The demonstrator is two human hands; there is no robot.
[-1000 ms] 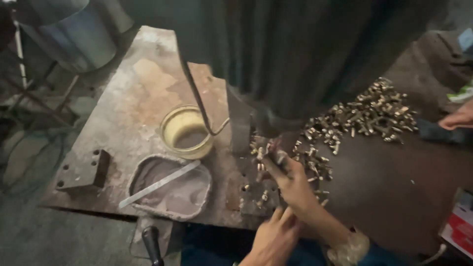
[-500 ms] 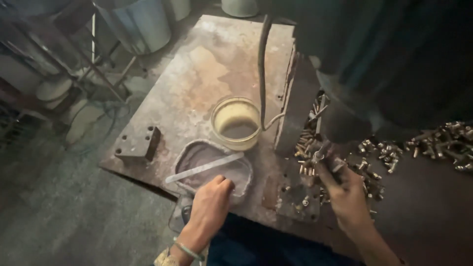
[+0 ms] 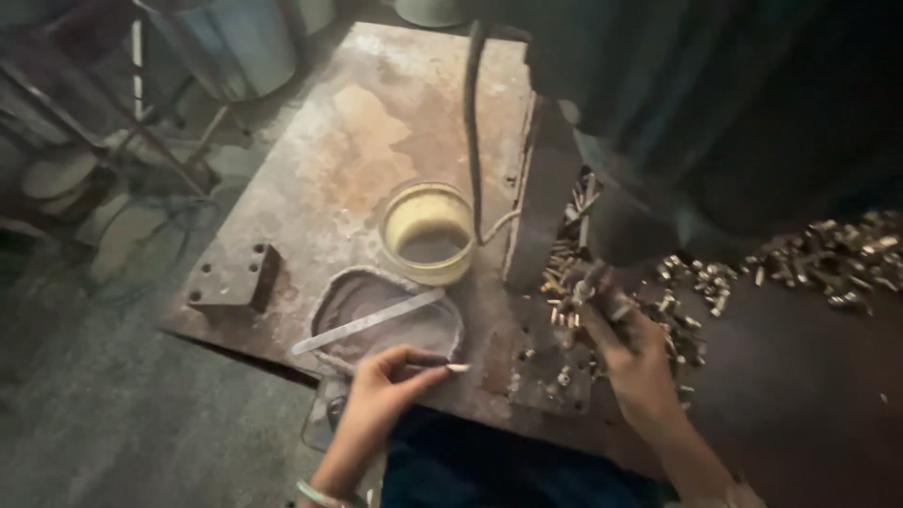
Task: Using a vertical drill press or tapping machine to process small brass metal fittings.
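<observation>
My left hand pinches a thin stick by the front rim of a shallow grey dish on a rusty metal plate. A flat pale strip lies across that dish. My right hand is closed on a bunch of small brass parts, held up close to the base of a dark machine. More brass parts lie scattered below and right of that hand.
A pale yellow round cup stands on the plate beside a thin bent rod. A dark metal block with holes sits at the plate's left edge. A heap of brass parts lies far right. Buckets and stands crowd the upper left.
My left hand came up from the lower edge to the dish and now pinches a thin stick. My right hand stayed by the machine with the parts. The view shifted left.
</observation>
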